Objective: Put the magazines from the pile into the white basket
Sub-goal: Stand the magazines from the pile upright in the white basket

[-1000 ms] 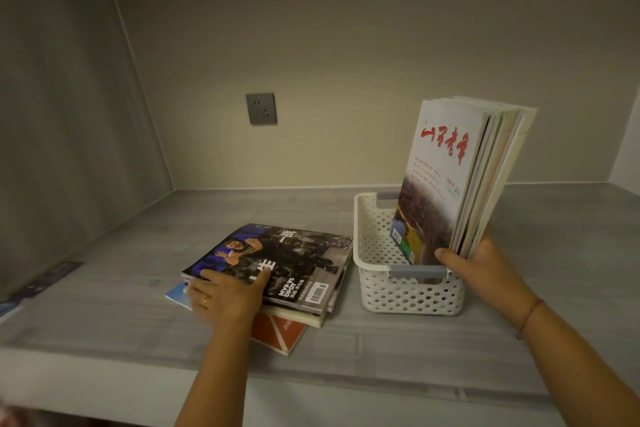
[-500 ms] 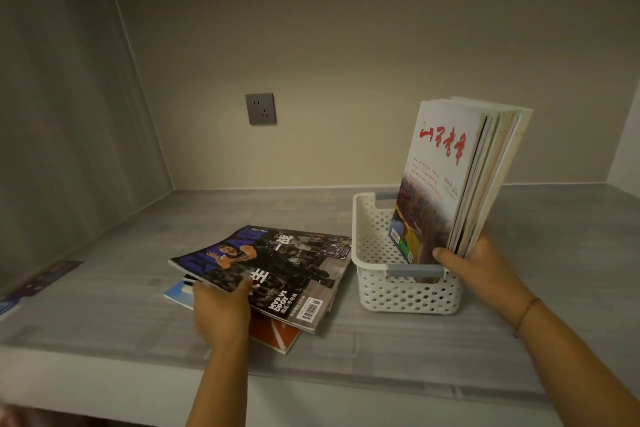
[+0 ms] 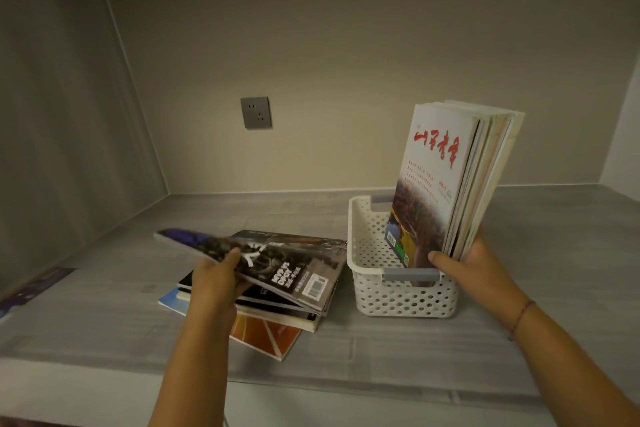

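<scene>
A pile of magazines [image 3: 277, 319] lies flat on the grey shelf, left of the white basket [image 3: 401, 298]. My left hand [image 3: 214, 281] grips the near edge of the top dark magazine [image 3: 277, 263] and holds it tilted up off the pile. Several magazines [image 3: 450, 184] stand upright in the right part of the basket, the front one white with red lettering. My right hand [image 3: 474, 267] clasps their lower edge at the basket's near right corner.
The grey shelf [image 3: 519, 340] sits in an alcove with walls at the left, back and right. A grey wall socket [image 3: 256, 112] is on the back wall. A dark flat item [image 3: 31, 288] lies at the far left edge.
My left hand has gripped the top dark magazine and raised its left side off the pile. The right hand and the upright magazines have stayed in place.
</scene>
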